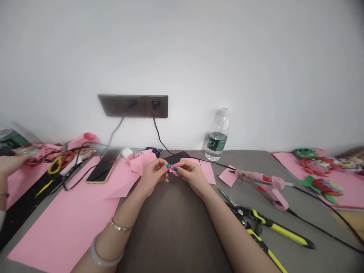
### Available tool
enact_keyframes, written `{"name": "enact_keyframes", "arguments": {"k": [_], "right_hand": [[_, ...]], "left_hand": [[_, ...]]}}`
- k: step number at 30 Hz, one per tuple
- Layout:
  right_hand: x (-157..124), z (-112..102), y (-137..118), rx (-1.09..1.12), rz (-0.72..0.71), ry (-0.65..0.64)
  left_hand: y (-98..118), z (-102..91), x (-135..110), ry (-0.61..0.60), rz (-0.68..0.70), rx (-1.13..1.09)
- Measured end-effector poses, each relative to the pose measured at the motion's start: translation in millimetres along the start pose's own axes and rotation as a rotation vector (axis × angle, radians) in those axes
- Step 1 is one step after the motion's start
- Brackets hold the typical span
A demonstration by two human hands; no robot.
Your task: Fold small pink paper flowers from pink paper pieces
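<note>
My left hand (pixel 153 175) and my right hand (pixel 192 176) meet above a grey padded surface (pixel 170 227). Their blue-painted fingertips pinch a small folded piece of pink paper (pixel 171 168), partly hidden by my fingers. Loose pink paper pieces (pixel 139 161) lie just beyond my left hand, and a pink sheet (pixel 207 170) lies beyond my right. A large pink sheet (pixel 65 227) spreads below my left forearm. To the right of my right hand lies a pink hot glue gun (pixel 263 185).
Yellow-handled snips (pixel 264 223) lie at right, beside paper flowers (pixel 321 170) on a pink sheet. A phone (pixel 101 170), cables, scissors (pixel 60 165) and a water bottle (pixel 217 136) stand about. Another person's hand (pixel 11 163) enters at far left.
</note>
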State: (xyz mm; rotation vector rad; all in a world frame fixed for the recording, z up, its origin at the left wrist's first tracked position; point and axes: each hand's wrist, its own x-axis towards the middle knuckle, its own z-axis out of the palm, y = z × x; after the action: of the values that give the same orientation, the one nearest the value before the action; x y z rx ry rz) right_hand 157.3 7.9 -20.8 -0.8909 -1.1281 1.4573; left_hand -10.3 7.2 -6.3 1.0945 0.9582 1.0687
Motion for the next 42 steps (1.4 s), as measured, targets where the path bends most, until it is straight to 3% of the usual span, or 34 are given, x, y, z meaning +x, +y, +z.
{"name": "enact_keyframes", "arguments": {"k": [13,28,34,42], "right_hand": [[2.5,-2.6,0.2,-0.062,-0.057,0.010],[-1.1,-1.6,-2.5,-0.009,0.010,-0.024],[0.9,-4.3,0.3,-0.080,0.044,0.031],[2.1,-5.2,3.7,-0.005,0.072,0.069]], "left_hand": [[-3.9,-1.2,3.3,0.069,0.051,0.132],[6.6,-2.5,-0.2,-0.093,-0.138,0.030],[0.8,-0.9,2.0,-0.006,-0.089,0.061],[0.0,2.2,-2.4,-0.072,-0.032,0.155]]}}
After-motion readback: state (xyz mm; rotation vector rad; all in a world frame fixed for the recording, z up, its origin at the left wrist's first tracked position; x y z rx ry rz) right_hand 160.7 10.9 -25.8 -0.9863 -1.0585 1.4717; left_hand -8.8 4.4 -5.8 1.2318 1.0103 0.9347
